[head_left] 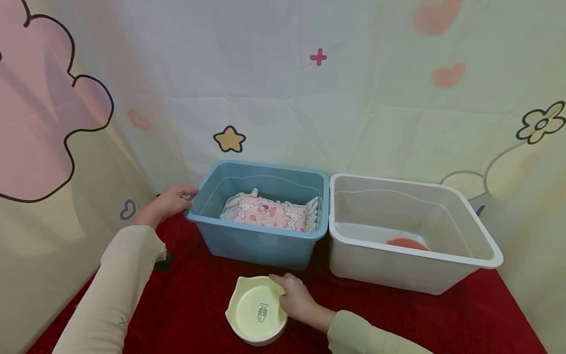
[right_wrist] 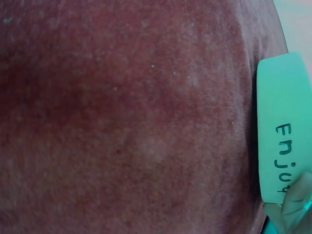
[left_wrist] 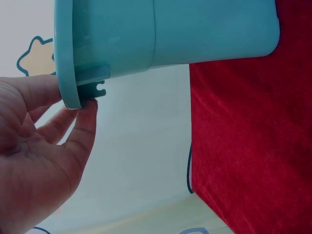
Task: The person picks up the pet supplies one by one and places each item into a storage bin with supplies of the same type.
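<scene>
Looks like a pick-up step: left hand (head_left: 173,200) pinching the blue tub (head_left: 261,249) by its rim, right hand (head_left: 301,300) gripping the pale bowl (head_left: 253,310) in front, on or barely above the red cloth (head_left: 190,305), hard to tell. Next move calls for keeping it level, imo.

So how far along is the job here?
Looks done: pink pillow in the blue bin, reddish item in the white bin. In hand: the right hand grips the pale yellow bowl; the left hand holds the blue bin's rim. Likely left: placing the bowl, outside both bins.
</scene>
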The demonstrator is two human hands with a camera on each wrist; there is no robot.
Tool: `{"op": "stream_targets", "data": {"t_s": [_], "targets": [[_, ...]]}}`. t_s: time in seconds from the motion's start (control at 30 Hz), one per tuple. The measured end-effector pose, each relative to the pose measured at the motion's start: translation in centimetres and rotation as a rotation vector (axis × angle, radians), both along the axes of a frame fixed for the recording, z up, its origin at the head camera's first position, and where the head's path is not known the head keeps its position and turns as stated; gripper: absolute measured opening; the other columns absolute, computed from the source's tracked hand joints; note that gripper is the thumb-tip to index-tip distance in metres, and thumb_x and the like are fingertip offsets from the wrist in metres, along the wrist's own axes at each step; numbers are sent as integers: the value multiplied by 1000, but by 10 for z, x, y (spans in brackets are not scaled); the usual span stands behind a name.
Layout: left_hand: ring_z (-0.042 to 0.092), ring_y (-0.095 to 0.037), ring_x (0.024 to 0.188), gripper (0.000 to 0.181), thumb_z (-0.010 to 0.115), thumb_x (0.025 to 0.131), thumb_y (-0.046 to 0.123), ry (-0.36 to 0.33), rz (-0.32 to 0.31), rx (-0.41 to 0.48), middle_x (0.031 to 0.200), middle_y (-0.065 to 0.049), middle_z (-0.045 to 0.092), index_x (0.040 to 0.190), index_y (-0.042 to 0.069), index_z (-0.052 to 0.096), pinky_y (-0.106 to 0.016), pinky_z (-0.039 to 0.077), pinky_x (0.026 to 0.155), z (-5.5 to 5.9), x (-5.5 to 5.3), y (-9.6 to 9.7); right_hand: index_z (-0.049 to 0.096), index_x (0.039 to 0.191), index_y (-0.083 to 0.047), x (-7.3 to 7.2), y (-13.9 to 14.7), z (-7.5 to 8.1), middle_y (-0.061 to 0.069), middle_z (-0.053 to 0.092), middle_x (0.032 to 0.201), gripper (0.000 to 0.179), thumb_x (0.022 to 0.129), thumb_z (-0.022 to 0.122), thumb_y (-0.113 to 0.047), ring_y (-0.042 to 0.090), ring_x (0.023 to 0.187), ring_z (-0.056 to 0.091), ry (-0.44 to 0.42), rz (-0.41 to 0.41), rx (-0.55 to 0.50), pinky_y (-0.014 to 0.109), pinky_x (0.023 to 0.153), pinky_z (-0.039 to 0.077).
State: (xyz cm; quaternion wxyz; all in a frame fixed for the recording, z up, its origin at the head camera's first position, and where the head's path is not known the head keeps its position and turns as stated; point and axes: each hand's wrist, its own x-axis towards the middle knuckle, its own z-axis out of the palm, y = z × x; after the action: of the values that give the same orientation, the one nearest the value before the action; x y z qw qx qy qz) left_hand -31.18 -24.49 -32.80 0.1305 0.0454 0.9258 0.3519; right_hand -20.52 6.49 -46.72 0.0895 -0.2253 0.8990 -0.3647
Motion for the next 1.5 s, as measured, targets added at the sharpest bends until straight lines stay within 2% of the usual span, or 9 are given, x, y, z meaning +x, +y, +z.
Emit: {"op": "stream_targets", "data": {"t_s": [0.17,0.43,0.67,0.97,1.27,1.5], "targets": [[29,-47,123,51,40,89,4,-9,4,2,139,-30,22,137,-4,24,-54,32,97,1,0,1,55,118,1,1,4,7,15,58,93,56,66,44,17,10,69,44,-2,11,-4,17,56,41],[26,-47,124,52,39,90,5,-24,10,5,141,-29,20,138,-2,22,-56,30,98,1,-1,0,56,115,4,0,13,10,16,58,90,52,66,44,16,12,69,44,3,33,-55,18,56,41],[27,-47,124,51,39,90,4,-24,14,5,141,-28,20,138,-2,22,-55,31,98,2,-1,1,55,117,4,0,12,10,14,59,94,52,68,46,17,12,70,44,-51,7,-12,17,58,41],[28,-46,123,51,39,89,4,-12,9,3,140,-29,21,137,-3,23,-54,32,97,1,0,1,56,117,2,2,10,10,13,58,92,54,66,46,17,12,72,45,-21,32,51,19,61,41],[27,-46,124,51,39,90,4,-17,9,-1,141,-29,20,138,-3,22,-54,31,98,1,1,1,60,111,2,6,9,12,15,62,97,52,64,46,18,16,82,54,4,31,108,26,68,48],[27,-46,124,51,39,90,5,-15,14,-3,140,-29,21,138,-2,23,-55,31,97,0,1,1,59,114,1,4,12,15,15,62,105,48,68,48,15,14,83,52,-82,35,87,23,67,48]]}}
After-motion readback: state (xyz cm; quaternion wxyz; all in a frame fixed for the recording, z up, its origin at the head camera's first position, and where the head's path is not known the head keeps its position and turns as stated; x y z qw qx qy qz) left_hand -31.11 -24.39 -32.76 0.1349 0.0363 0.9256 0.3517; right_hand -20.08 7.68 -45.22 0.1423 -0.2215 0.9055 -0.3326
